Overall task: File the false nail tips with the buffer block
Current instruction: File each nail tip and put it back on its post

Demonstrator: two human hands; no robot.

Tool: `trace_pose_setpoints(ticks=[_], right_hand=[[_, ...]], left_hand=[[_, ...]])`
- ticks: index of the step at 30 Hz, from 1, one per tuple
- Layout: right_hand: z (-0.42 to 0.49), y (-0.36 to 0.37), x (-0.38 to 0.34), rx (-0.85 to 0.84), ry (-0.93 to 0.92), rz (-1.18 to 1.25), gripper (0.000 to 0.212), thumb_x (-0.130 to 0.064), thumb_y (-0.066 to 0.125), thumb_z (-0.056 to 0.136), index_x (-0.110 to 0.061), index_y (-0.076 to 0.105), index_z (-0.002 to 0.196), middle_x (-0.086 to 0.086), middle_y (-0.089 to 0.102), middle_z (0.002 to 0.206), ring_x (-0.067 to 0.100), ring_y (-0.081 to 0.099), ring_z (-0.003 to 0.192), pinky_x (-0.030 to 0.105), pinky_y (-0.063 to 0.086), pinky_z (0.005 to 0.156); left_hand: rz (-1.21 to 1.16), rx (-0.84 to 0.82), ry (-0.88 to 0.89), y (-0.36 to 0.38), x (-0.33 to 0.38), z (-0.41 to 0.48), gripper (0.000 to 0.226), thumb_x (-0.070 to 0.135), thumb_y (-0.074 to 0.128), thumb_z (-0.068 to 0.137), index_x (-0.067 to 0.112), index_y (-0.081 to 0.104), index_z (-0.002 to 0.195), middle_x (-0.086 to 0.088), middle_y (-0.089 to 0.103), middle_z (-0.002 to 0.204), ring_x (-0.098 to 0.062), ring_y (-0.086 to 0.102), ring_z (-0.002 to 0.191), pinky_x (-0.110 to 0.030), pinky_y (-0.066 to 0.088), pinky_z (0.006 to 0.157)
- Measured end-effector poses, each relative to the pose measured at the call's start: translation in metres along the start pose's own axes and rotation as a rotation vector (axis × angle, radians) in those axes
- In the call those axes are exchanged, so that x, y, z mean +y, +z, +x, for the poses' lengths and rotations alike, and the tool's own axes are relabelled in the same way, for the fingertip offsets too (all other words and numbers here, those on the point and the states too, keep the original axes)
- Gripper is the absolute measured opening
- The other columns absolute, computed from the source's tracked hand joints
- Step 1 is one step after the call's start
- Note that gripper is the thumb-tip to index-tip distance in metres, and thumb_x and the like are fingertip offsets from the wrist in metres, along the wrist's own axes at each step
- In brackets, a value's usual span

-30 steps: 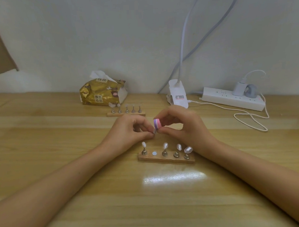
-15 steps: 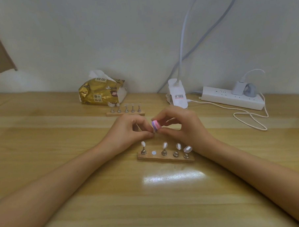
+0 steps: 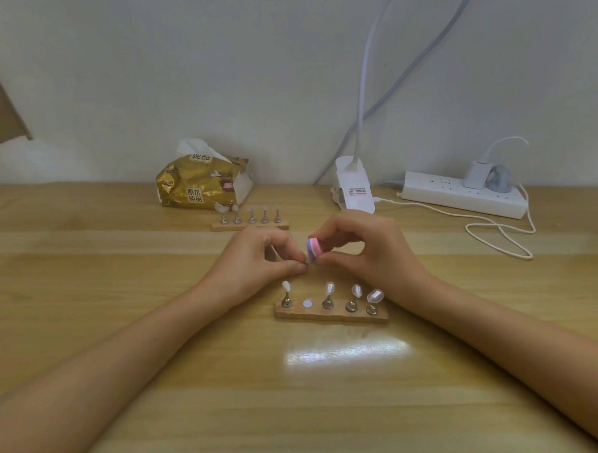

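While right hand (image 3: 367,254) pinches buffer block (image 3: 314,250), left hand (image 3: 258,262) pinches small peg (image 3: 307,262)

1. Wooden table (image 3: 88,304), light plank top, glare patch near the front.
2. Wooden peg stand (image 3: 330,315), centre; four pegs carry nail tips (image 3: 329,288).
3. Second wooden peg stand (image 3: 249,225), further back, five pegs.
4. Gold tissue pack (image 3: 200,186), against the wall.
5. White lamp base (image 3: 352,189).
6. White power strip (image 3: 460,195), rear right, with a white cable (image 3: 497,238) looped beside it.
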State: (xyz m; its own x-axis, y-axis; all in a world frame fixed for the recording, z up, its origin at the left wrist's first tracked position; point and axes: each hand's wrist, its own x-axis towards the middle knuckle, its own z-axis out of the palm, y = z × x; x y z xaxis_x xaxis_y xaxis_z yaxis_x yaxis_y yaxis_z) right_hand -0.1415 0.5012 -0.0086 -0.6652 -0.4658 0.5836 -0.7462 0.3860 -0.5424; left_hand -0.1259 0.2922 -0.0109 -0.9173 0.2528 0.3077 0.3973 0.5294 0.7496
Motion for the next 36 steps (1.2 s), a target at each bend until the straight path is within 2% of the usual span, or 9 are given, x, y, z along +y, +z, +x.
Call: trace_pose_setpoints(ticks=[10, 14, 18, 21, 24, 27, 30, 33, 36], right_hand=[[0.0012, -0.0001, 0.0006, -0.021, -0.023, -0.013, 0.017, -0.005, 0.081, 0.081, -0.005, 0.076, 0.097, 0.004, 0.073, 0.093, 0.011, 0.068, 0.085, 0.022, 0.054, 0.08], [0.0002, 0.001, -0.0001, -0.005, -0.108, -0.043, 0.017, -0.004, 0.081, 0.082, -0.007, 0.077, 0.098, 0.004, 0.072, 0.092, 0.012, 0.067, 0.083, 0.023, 0.054, 0.08], [0.0014, -0.0015, 0.0003, -0.035, -0.018, -0.004, 0.019, -0.003, 0.082, 0.08, -0.006, 0.077, 0.099, 0.005, 0.073, 0.095, 0.014, 0.069, 0.086, 0.031, 0.057, 0.083], [0.0001, -0.0007, 0.0009, -0.034, -0.096, -0.046, 0.017, -0.002, 0.081, 0.081, -0.005, 0.076, 0.097, 0.004, 0.072, 0.093, 0.013, 0.068, 0.086, 0.026, 0.055, 0.082], [0.0006, -0.0016, -0.0007, -0.03, -0.037, -0.006, 0.019, -0.001, 0.082, 0.079, -0.004, 0.076, 0.098, 0.003, 0.074, 0.095, 0.01, 0.069, 0.087, 0.028, 0.056, 0.084], [-0.0001, 0.0001, 0.0, -0.028, -0.107, -0.052, 0.013, -0.004, 0.081, 0.082, -0.007, 0.075, 0.094, 0.003, 0.072, 0.091, 0.01, 0.067, 0.084, 0.028, 0.056, 0.081], [0.0001, -0.0008, -0.0005, -0.012, 0.007, 0.007, 0.014, -0.007, 0.08, 0.083, -0.006, 0.076, 0.097, 0.003, 0.074, 0.095, 0.013, 0.07, 0.087, 0.037, 0.058, 0.084], [-0.0015, 0.0007, -0.0022, -0.019, -0.065, -0.014, 0.013, -0.006, 0.08, 0.083, -0.006, 0.076, 0.096, 0.004, 0.073, 0.093, 0.014, 0.07, 0.087, 0.034, 0.058, 0.082], [-0.0001, -0.0021, -0.0009, -0.026, 0.031, 0.03, 0.016, -0.003, 0.081, 0.081, -0.004, 0.076, 0.097, 0.003, 0.074, 0.095, 0.012, 0.07, 0.088, 0.032, 0.057, 0.085]], left_hand=[[0.009, -0.003, 0.015, -0.0002, -0.0017, -0.0002, 0.014, 0.014, 0.083, 0.076, 0.024, 0.074, 0.073, 0.012, 0.066, 0.074, 0.0, 0.049, 0.058, -0.013, 0.04, 0.058], [0.001, -0.012, 0.026, 0.0006, -0.0021, 0.0006, 0.014, 0.014, 0.083, 0.076, 0.024, 0.073, 0.073, 0.014, 0.065, 0.071, 0.001, 0.048, 0.056, -0.012, 0.039, 0.057], [0.01, -0.014, 0.017, -0.0001, -0.0023, 0.0007, 0.017, 0.014, 0.083, 0.076, 0.027, 0.073, 0.072, 0.023, 0.065, 0.071, 0.002, 0.051, 0.056, -0.011, 0.041, 0.056], [0.013, -0.014, 0.032, -0.0007, -0.0023, 0.0006, 0.021, 0.014, 0.083, 0.075, 0.031, 0.071, 0.07, 0.024, 0.065, 0.071, 0.001, 0.052, 0.057, -0.01, 0.04, 0.056], [0.011, -0.016, 0.025, -0.0003, -0.0019, 0.0007, 0.02, 0.015, 0.083, 0.075, 0.03, 0.071, 0.07, 0.024, 0.065, 0.071, 0.002, 0.052, 0.057, -0.01, 0.041, 0.056], [-0.008, -0.018, 0.033, -0.0004, -0.0014, 0.0005, 0.021, 0.014, 0.083, 0.076, 0.03, 0.071, 0.069, 0.022, 0.065, 0.07, 0.002, 0.051, 0.055, -0.01, 0.039, 0.055], [0.004, -0.02, 0.022, 0.0, -0.0009, 0.0005, 0.017, 0.013, 0.082, 0.076, 0.027, 0.073, 0.071, 0.024, 0.066, 0.071, 0.002, 0.053, 0.056, -0.009, 0.04, 0.056], [0.003, -0.011, 0.027, 0.0002, -0.0012, 0.0002, 0.021, 0.014, 0.083, 0.076, 0.029, 0.07, 0.069, 0.024, 0.064, 0.068, 0.001, 0.051, 0.055, -0.01, 0.038, 0.054], [0.011, -0.009, 0.015, 0.0001, -0.0018, 0.0009, 0.017, 0.014, 0.083, 0.076, 0.026, 0.072, 0.071, 0.022, 0.065, 0.068, 0.002, 0.051, 0.055, -0.01, 0.04, 0.056]])
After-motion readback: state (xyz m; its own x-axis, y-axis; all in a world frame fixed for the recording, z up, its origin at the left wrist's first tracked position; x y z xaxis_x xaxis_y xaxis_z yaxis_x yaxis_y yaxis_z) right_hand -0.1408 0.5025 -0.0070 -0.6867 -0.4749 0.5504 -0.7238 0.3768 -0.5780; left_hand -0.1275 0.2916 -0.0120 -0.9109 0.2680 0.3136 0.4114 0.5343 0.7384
